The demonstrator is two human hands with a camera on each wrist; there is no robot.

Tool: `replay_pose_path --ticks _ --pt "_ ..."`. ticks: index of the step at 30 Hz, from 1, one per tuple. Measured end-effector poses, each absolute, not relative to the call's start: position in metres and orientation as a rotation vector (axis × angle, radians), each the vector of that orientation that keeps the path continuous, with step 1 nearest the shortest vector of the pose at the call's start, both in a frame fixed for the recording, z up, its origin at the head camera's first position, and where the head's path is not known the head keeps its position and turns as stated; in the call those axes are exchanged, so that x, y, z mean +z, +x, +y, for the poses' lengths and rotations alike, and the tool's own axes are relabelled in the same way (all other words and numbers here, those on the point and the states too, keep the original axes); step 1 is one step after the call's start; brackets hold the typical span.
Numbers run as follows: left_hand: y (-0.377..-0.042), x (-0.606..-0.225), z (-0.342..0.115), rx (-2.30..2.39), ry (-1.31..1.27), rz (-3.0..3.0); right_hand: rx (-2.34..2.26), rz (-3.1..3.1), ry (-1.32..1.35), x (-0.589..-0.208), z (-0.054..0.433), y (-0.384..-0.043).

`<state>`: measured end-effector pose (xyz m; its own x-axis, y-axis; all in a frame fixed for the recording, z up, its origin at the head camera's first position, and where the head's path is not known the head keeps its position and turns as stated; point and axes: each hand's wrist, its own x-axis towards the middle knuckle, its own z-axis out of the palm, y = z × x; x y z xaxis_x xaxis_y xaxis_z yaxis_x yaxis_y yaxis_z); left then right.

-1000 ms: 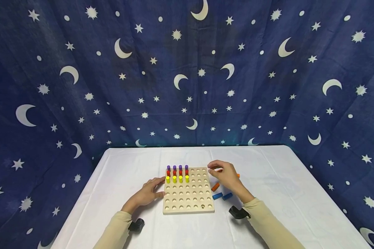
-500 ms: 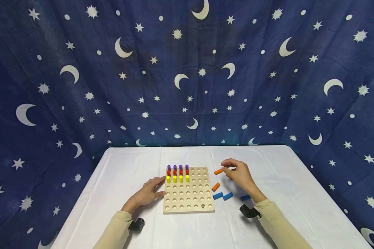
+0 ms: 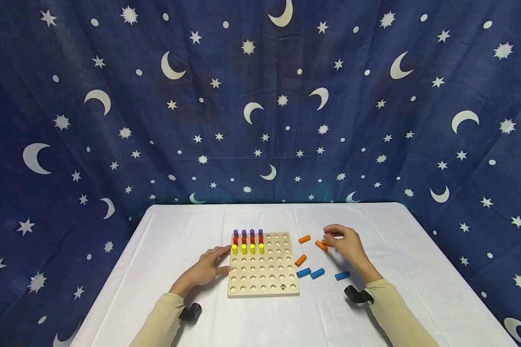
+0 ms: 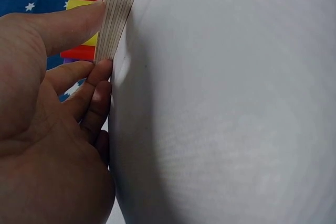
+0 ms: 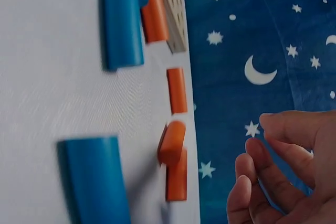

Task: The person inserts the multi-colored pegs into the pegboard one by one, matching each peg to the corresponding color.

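A square wooden pegboard (image 3: pixel 263 294) lies on the table, with rows of purple, red and yellow pegs (image 3: pixel 253 249) standing at its far left. My left hand (image 3: pixel 206 267) touches the board's left side; in the left wrist view the thumb (image 4: pixel 79 24) and fingertips lie against the layered edge (image 4: pixel 118 14). To the right of the board, my right hand (image 3: pixel 346 243) hovers beside two orange pegs, one of them this near peg (image 3: pixel 321 246). Seen from the right wrist, that hand (image 5: pixel 289 166) has loosely bent fingers with nothing between them.
Another orange peg (image 3: pixel 304 239) and a further orange peg (image 3: pixel 301 260) lie close to the board's right side. Nearer to me are blue pegs, with one blue peg (image 3: pixel 342 275) apart on the right. A starry curtain (image 3: pixel 260 120) hangs behind the table.
My right hand has moved right, away from the board's far right corner, uncovering orange and blue pegs on the table. The left hand has stayed at the board's edge.
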<state>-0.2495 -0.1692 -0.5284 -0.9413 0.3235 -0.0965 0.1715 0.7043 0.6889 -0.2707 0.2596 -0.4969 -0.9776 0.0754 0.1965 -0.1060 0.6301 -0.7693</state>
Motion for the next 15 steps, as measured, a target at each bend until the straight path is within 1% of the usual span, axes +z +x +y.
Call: replay_pose_path --ticks 15 --pt "-0.249 -0.526 -0.168 1.067 0.392 2.697 1.192 -2.782 -0.073 -0.513 0.29 -0.273"
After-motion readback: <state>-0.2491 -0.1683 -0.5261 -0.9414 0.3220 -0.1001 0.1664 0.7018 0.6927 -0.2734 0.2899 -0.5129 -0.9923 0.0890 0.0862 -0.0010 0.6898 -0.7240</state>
